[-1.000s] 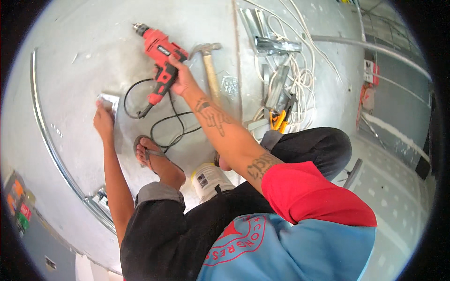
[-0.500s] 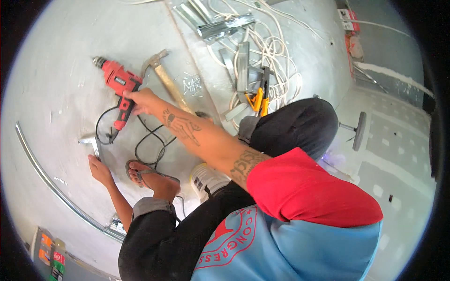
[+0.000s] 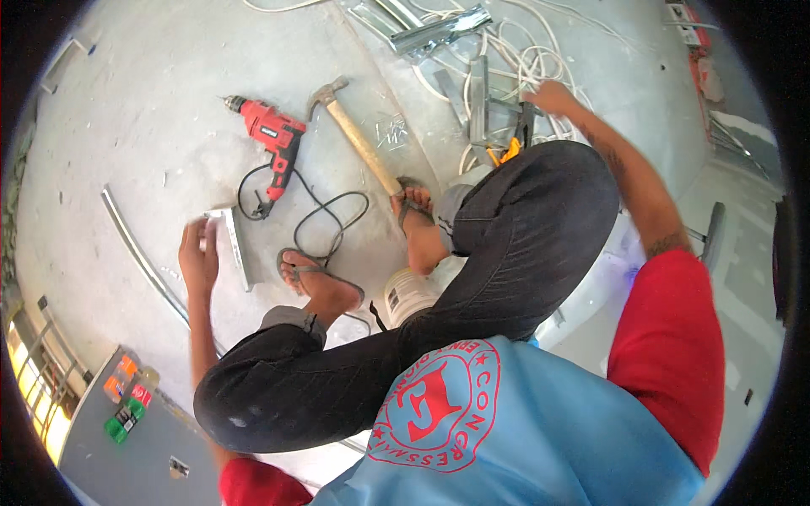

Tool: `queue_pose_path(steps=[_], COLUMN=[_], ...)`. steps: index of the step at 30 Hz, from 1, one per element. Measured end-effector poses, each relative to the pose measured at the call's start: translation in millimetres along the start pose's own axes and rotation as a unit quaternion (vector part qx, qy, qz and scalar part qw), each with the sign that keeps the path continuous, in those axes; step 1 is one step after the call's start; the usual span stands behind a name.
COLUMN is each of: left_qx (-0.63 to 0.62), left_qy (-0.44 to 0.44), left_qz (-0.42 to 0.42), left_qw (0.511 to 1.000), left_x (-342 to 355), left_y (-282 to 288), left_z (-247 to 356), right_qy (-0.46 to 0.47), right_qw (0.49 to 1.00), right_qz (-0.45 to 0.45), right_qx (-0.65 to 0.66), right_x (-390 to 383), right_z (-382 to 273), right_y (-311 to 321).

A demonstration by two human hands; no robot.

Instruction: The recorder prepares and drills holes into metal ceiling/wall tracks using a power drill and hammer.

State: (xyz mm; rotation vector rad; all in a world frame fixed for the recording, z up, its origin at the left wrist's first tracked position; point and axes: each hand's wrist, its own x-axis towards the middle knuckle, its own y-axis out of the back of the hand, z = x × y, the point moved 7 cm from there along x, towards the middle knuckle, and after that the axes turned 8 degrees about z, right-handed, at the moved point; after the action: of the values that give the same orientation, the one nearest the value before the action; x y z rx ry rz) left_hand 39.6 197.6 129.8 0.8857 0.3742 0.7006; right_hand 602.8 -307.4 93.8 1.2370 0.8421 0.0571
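Note:
My left hand, fingers bent together and a little blurred, is at the upper end of a short bent metal channel piece and seems to grip it. Across the floor, my right hand is closed at the black tip of a pair of snips. Their orange handles are partly hidden behind my knee. A red corded drill lies on its side, with nobody holding it. Beside it rests a claw hammer with a wooden handle, its lower end next to my foot.
Scattered screws lie right of the hammer. Metal channel offcuts and coiled white cable spread at the far right. A long metal strip lies at left. A white bucket stands between my legs; a green bottle is lower left.
My right hand has let go of the drill and moved right to the snips. My left hand has shifted to the metal piece's upper end. The view has also moved.

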Motion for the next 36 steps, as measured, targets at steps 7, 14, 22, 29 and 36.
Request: queue_pose_path(steps=[7,14,22,29,36], left_qx=[0.122,0.147,0.200,0.175,0.118], left_qy=[-0.332,-0.193,-0.139,-0.147,-0.048], left_qz=[-0.205,-0.031,0.037,0.062,0.053], left_qw=[0.913,0.970,0.969,0.972,0.990], left_x=[83.3,89.0,81.1,88.7,95.3], left_y=[-121.7,-312.5,-350.5,-349.8,-297.7], left_z=[141.8,170.7,166.5,173.3,165.9], right_qy=[-0.339,-0.362,-0.387,0.011,0.256], right_qw=[0.903,0.856,0.746,0.358,0.328], right_qz=[0.077,0.238,0.390,0.254,0.263], right_qx=[0.253,0.282,0.376,0.898,0.870], right_x=[-79.1,-75.6,-106.9,-209.5,-292.5], right_z=[56.8,36.4,39.6,-5.6,-26.2], right_y=[-175.6,-205.9,-185.5,4.5,205.7])
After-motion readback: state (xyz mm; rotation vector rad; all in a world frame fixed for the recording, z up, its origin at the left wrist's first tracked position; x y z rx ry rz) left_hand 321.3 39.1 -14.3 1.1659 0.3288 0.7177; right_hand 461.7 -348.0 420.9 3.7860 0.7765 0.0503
